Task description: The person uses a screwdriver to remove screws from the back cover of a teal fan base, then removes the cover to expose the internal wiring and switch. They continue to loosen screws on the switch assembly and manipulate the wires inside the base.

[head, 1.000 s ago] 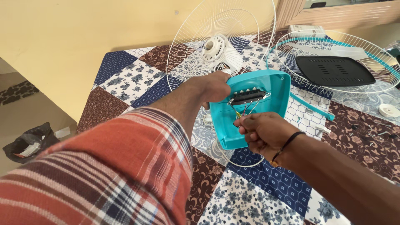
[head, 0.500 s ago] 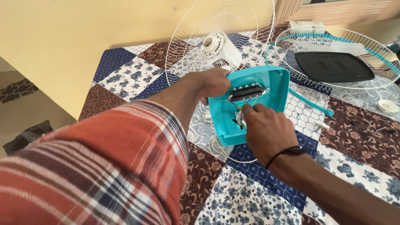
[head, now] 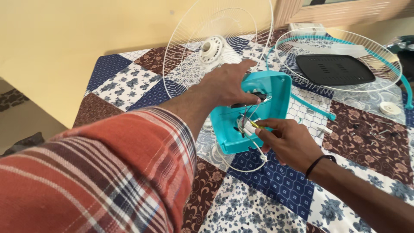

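Teal housing (head: 276, 92) gripped at its rim, grille (head: 215, 47) crowding behind.

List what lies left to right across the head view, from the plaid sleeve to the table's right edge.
Plaid sleeve → left hand → teal housing → black panel inside the teal-rimmed grille → small white cap.
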